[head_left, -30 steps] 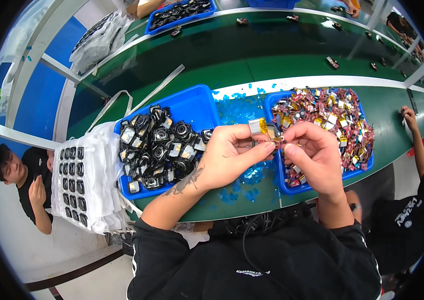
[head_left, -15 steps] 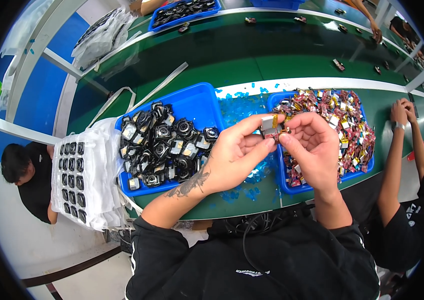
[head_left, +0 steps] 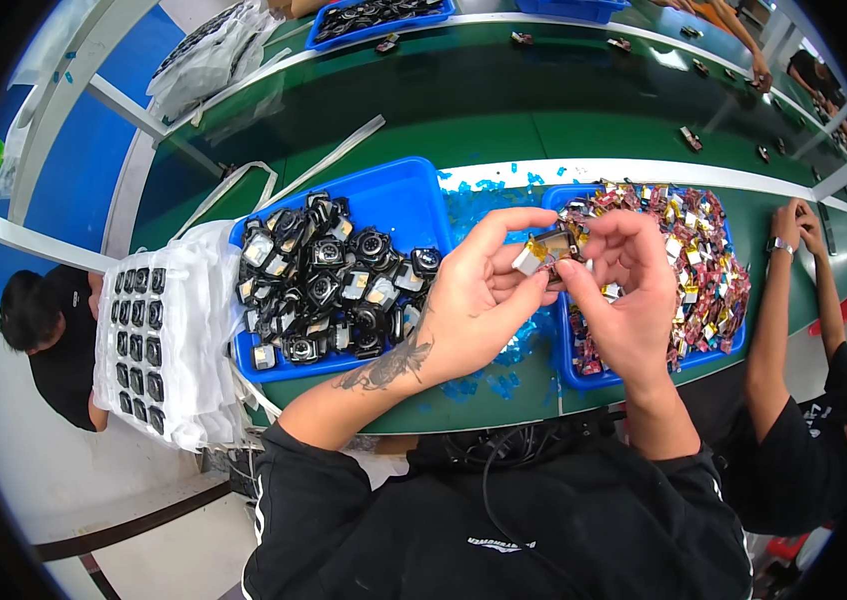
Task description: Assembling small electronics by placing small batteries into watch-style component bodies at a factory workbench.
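Between my two hands is a small electronic module point(head_left: 536, 255) with a silver battery, yellow tape and a dark edge. My left hand point(head_left: 484, 290) pinches it from the left between thumb and fingers. From the other side my right hand point(head_left: 636, 285) closes its thumb and fingertips on the module's right edge, which the fingers partly hide. Just right of and beneath that hand is a blue tray point(head_left: 566, 350) heaped with red circuit boards point(head_left: 709, 265) with silver batteries and yellow tape. Left of my left hand, another blue tray point(head_left: 404, 205) holds many black watch cases point(head_left: 329, 285).
Blue film scraps point(head_left: 489, 215) litter the green bench between the trays. White bags with black cases point(head_left: 144, 340) stack at left. Beyond a white rail, a green conveyor point(head_left: 584, 95) carries scattered modules. Co-workers sit at left and right, one with clasped hands point(head_left: 794, 225).
The module has tilted in my fingers, and a dark edge now shows along it. Both hands stay close together above the bench. The whole view has shifted slightly.
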